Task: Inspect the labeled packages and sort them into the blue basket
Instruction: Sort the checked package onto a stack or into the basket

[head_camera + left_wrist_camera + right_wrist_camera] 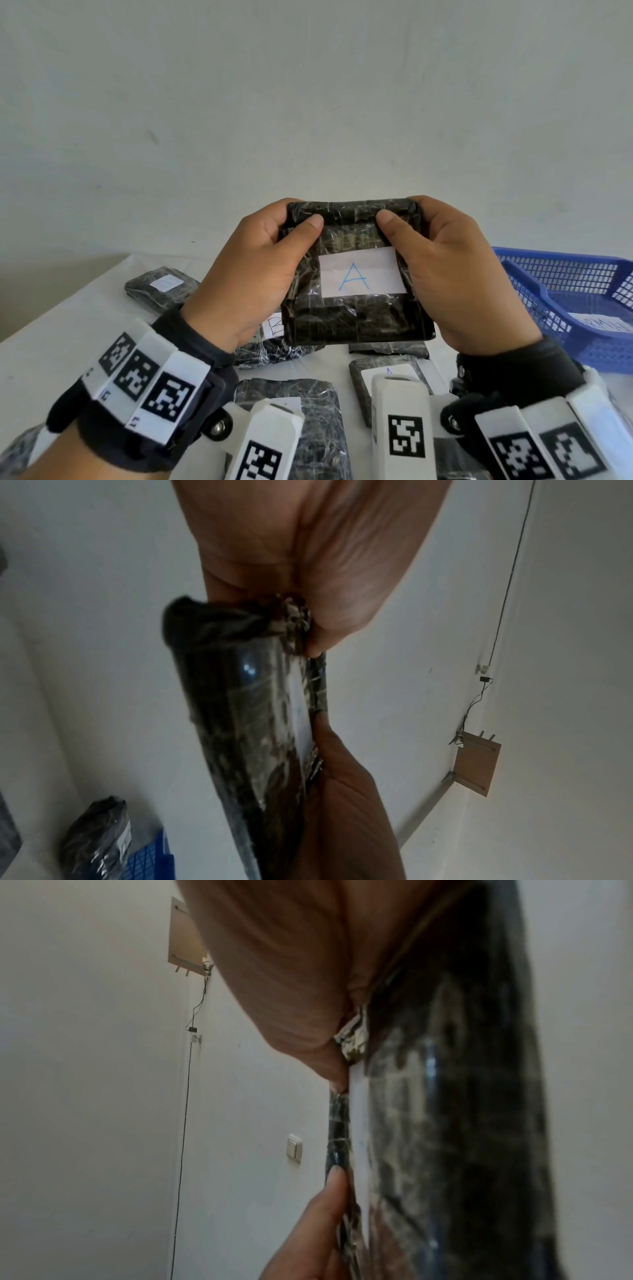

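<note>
A black plastic-wrapped package (356,315) with a white label (361,274) reading "A" is held up above the table, facing me. My left hand (263,253) grips its left side, thumb on the front near the top. My right hand (445,263) grips the right side the same way. The left wrist view shows the package (246,718) edge-on below the palm; the right wrist view shows the package (445,1123) edge-on too. The blue basket (565,291) stands at the right, with a labelled package (606,323) inside.
Several more black labelled packages lie on the white table (51,335): one at the far left (157,291), one marked "B" (274,346) under my left hand, others near the front (308,411) (387,373). A plain wall rises behind.
</note>
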The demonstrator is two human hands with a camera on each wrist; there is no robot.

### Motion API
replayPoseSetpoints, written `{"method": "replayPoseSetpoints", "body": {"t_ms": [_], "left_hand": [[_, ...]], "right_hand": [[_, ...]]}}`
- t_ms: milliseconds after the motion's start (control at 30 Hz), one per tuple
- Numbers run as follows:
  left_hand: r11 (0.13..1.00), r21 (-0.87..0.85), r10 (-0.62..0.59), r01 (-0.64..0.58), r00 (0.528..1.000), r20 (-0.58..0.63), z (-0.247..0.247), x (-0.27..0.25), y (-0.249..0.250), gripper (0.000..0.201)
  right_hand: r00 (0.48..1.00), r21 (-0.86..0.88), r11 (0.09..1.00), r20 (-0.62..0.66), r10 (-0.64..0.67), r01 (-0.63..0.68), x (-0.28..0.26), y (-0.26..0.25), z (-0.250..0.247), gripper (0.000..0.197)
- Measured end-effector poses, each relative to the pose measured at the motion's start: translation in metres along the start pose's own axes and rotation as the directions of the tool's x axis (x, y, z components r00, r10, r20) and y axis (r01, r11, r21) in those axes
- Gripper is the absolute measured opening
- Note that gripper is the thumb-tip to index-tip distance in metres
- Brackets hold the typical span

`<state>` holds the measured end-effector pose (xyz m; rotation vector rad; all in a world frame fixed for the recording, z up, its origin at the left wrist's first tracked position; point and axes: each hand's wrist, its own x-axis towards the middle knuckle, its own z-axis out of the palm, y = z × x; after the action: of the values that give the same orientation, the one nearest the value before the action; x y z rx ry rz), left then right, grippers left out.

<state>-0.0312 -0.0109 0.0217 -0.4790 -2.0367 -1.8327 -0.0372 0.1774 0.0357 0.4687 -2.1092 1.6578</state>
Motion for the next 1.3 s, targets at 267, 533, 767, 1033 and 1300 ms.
{"method": "replayPoseSetpoints", "body": {"t_ms": [267,533,767,1033,1300], "left_hand": [[0.998,0.055,0.032,-0.033,0.999,0.027,0.002,-0.001,-0.001,0.011],[0.998,0.051,0.033,-0.035,0.999,0.032,0.003,-0.002,-0.003,0.013],[0.998,-0.062,0.023,-0.021,0.999,0.035,-0.005,0.002,-0.005,0.015],[0.994,-0.109,0.025,-0.02,0.999,0.038,-0.005,0.003,-0.005,0.016],[0.989,-0.146,-0.017,0.026,0.998,0.06,-0.009,0.004,-0.004,0.023]], "right_hand": [[0.999,0.01,0.999,0.009,0.053,-0.054,-0.002,-0.002,0.002,0.018],[1.0,-0.052,0.998,-0.014,0.024,-0.025,-0.004,-0.003,0.006,0.032],[0.999,0.081,0.996,0.015,-0.031,0.03,-0.001,0.002,0.002,0.005],[0.996,0.162,0.985,0.079,0.045,-0.057,0.001,0.005,-0.006,0.013],[0.994,0.254,0.965,0.106,0.037,-0.063,0.002,0.006,-0.011,0.02]]}}
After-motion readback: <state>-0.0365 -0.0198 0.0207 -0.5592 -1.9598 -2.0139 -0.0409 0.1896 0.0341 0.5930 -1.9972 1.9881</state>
